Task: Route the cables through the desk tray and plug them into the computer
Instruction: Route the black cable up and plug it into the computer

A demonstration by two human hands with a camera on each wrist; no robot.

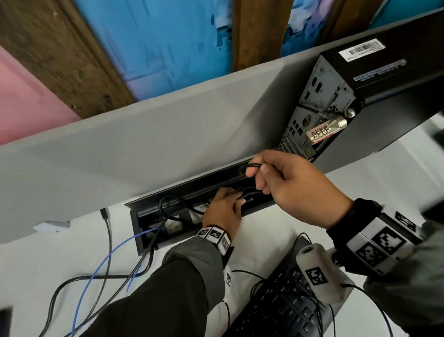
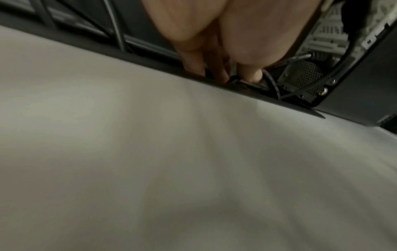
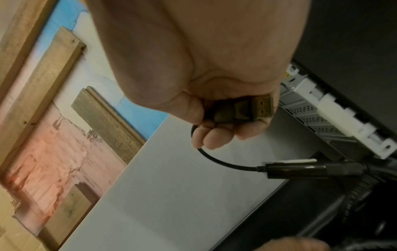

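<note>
Right hand (image 3: 214, 84) closed around DisplayPort plug (image 3: 244, 109) above cable tray (image 1: 190, 190), left hand (image 1: 222, 208) inside tray, fingers curled among black cables (image 1: 170, 207), grip unclear, computer (image 1: 342, 87) beside tray.

We note a white worktop (image 1: 376, 182) with a grey partition (image 1: 134, 148) standing along its far edge. Behind it we see a wall (image 1: 165, 34) painted blue and pink, crossed by brown wood planks (image 1: 55, 53). Lighting is even and soft.

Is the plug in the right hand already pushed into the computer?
No, the plug lies free in the right hand, its metal end bare, apart from the computer.
</note>
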